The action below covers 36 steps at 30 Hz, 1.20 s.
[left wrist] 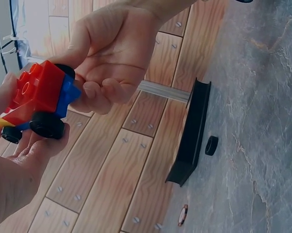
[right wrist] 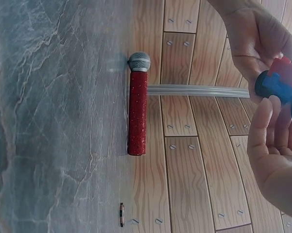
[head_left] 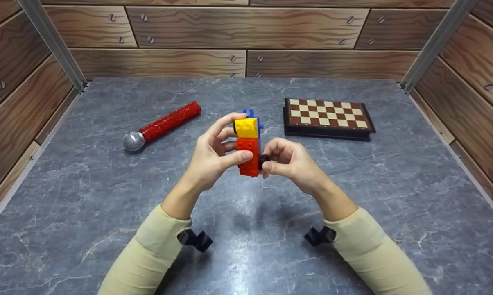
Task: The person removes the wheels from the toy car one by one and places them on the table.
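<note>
A small toy car point(head_left: 248, 145) built of a yellow brick on a red brick, with a blue base and black wheels, is held upright above the middle of the table. My left hand point(head_left: 226, 143) grips its red body, thumb across the front and fingers behind. My right hand point(head_left: 271, 162) pinches a black wheel point(head_left: 264, 160) on the car's right side. In the left wrist view the car point(left wrist: 39, 94) lies between my left hand point(left wrist: 19, 170) and the right hand point(left wrist: 107, 63). In the right wrist view the car point(right wrist: 284, 80) shows at the right edge.
A red glitter microphone point(head_left: 162, 125) with a silver head lies at the left of the grey marble table point(head_left: 87, 184). A closed chessboard point(head_left: 326, 116) lies at the back right, with a loose black wheel point(left wrist: 212, 145) beside it. Wood-panel walls enclose three sides.
</note>
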{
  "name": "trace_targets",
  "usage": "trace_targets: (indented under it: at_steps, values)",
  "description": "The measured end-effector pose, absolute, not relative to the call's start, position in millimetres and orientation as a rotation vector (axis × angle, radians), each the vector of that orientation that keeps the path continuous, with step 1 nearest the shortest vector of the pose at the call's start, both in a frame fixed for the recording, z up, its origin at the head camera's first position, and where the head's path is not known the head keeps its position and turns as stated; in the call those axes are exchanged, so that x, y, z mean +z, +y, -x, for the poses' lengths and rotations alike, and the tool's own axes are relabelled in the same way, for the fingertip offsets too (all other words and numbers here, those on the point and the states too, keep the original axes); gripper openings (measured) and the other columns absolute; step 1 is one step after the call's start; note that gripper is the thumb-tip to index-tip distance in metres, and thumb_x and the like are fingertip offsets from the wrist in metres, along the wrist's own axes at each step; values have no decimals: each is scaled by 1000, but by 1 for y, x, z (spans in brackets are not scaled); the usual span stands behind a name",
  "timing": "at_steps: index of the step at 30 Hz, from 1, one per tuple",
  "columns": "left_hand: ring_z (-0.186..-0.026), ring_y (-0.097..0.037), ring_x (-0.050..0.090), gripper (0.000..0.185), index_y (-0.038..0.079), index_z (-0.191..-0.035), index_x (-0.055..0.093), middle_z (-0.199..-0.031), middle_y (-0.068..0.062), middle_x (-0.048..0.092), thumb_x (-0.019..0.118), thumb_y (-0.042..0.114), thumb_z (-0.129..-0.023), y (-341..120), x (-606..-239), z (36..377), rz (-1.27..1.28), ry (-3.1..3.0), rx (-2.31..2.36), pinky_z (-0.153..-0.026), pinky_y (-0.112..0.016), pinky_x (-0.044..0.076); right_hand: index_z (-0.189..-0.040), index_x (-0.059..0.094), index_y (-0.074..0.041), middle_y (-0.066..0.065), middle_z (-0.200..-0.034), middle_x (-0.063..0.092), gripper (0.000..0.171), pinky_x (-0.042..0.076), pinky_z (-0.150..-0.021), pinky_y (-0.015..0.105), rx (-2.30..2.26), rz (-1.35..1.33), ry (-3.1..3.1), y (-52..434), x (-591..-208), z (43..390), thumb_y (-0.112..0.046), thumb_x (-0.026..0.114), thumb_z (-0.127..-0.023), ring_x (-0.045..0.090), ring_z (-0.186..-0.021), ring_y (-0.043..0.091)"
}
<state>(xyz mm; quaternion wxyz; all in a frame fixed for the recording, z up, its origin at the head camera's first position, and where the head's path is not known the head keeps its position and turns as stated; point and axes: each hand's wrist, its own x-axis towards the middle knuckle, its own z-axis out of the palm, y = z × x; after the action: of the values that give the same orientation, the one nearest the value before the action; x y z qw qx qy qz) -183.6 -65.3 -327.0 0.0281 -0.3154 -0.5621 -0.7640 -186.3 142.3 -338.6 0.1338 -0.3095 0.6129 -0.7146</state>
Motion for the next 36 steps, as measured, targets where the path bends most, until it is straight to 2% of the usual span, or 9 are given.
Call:
trace_targets:
  at_steps: [6,18,26,36]
  values:
    - [-86,-40,60,62,4,-132,45,-109,-22,57,75,4,-77,-64,-328,184,991,-1730,-2381,-80,-54,49,-89,52,-1,10,-87,57,21,53,-66,29,-2059,948,1772,142,-341,186,-10,70,-83,57,-76,20]
    - [-84,-39,60,67,6,-132,44,-105,-23,57,78,6,-74,-63,-327,185,1079,-1761,-2385,-79,-51,50,-83,56,0,7,-82,60,16,51,-65,25,-2118,951,1832,144,-340,182,-5,71,-80,58,-71,16]
    - [-86,-38,59,67,5,-132,44,-106,-21,58,77,5,-74,-62,-326,181,1091,-1750,-2335,-79,-50,51,-82,50,18,7,-77,64,30,53,-64,26,-2110,968,1877,146,-337,180,1,74,-75,60,-68,15]
    - [-88,-39,59,66,5,-132,43,-107,-21,58,76,5,-75,-61,-327,180,1094,-1730,-2314,-74,-49,53,-81,53,18,7,-75,65,28,52,-61,25,-2098,898,1982,144,-332,177,2,76,-73,60,-66,15]
